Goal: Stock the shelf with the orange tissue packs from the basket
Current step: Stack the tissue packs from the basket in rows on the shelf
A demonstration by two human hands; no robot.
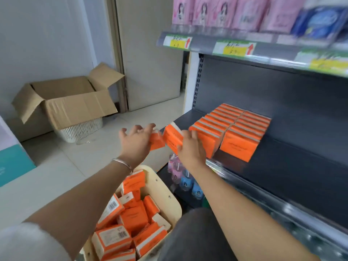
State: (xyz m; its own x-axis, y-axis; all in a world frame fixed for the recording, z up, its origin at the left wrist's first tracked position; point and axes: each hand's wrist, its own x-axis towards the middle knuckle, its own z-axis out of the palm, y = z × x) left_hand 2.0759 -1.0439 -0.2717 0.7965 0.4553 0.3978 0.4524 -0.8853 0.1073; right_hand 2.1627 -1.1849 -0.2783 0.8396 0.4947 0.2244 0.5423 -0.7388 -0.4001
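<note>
Two rows of orange tissue packs (243, 129) stand on the dark shelf (293, 166). My right hand (192, 146) grips an orange pack (172, 138) at the shelf's left front corner, just left of the rows. My left hand (136, 140) holds another orange pack (157, 143) in the air beside it, fingers spread over it. Below my arms, the cream basket (167, 193) holds several loose orange packs (131, 217).
An open cardboard box (66, 102) rests on a white woven bin (81, 129) on the floor to the left. The upper shelf (244, 49) carries pink and blue packages. Small pink and blue items (180, 178) sit on the lower shelf.
</note>
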